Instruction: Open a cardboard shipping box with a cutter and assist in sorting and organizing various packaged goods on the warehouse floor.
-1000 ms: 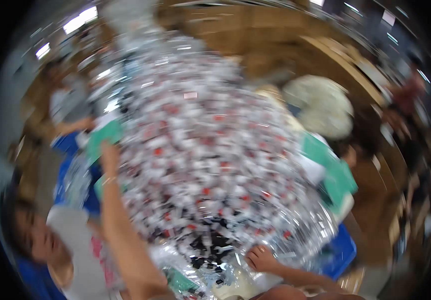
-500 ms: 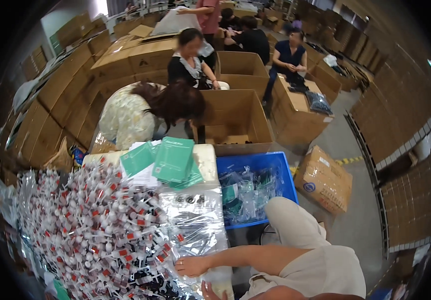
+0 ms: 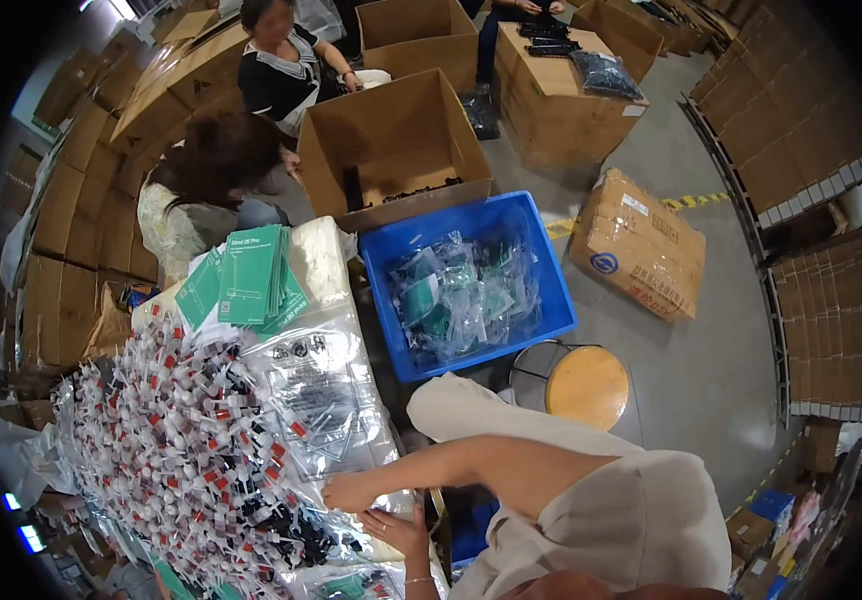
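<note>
Your table [image 3: 326, 255] carries a heap of small white-and-red pieces [image 3: 176, 430] on clear plastic. Beside it lie clear packets of hardware [image 3: 316, 400], and green booklets [image 3: 251, 275] sit stacked at the far end.

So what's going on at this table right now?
A person presses both hands onto a table heaped with small clear bags. The right hand rests on the clear plastic bags, and the left hand lies just beneath it. A heap of small red-and-white packets fills the table's left. A blue crate of bagged items stands beside it.
</note>
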{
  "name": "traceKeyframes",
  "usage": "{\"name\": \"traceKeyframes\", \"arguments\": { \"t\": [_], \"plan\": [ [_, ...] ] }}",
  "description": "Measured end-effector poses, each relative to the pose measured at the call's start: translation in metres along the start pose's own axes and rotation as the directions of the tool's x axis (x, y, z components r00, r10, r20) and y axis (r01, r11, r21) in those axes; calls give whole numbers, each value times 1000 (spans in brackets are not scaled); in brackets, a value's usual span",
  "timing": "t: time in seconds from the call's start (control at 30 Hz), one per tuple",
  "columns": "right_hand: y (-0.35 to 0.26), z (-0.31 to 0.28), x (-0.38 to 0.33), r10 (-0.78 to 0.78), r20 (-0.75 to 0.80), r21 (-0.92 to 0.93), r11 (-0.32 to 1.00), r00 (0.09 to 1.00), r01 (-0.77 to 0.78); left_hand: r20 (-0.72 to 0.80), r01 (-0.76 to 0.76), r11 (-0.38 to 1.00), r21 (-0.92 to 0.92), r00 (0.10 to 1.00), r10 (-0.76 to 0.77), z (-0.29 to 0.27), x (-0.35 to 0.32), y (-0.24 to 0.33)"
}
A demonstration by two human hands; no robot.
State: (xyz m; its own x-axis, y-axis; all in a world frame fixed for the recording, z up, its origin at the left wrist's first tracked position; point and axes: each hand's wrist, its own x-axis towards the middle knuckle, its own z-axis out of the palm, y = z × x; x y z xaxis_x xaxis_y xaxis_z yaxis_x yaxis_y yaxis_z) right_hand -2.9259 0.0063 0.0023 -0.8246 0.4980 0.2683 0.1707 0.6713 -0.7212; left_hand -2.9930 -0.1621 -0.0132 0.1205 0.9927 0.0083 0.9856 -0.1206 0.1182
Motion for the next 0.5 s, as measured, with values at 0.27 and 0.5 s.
{"name": "traceKeyframes", "arguments": {
  "t": [0.27,0.5],
  "plan": [
    [56,-39,-299,888,-190,266,456,418,-849,-5,65,993,-103,998,-66,-10,21,20],
    [115,43,-437,840,450,-620,538,302,-571,26,194,981,-9,981,-193,-12,11,4]
  ]
}}
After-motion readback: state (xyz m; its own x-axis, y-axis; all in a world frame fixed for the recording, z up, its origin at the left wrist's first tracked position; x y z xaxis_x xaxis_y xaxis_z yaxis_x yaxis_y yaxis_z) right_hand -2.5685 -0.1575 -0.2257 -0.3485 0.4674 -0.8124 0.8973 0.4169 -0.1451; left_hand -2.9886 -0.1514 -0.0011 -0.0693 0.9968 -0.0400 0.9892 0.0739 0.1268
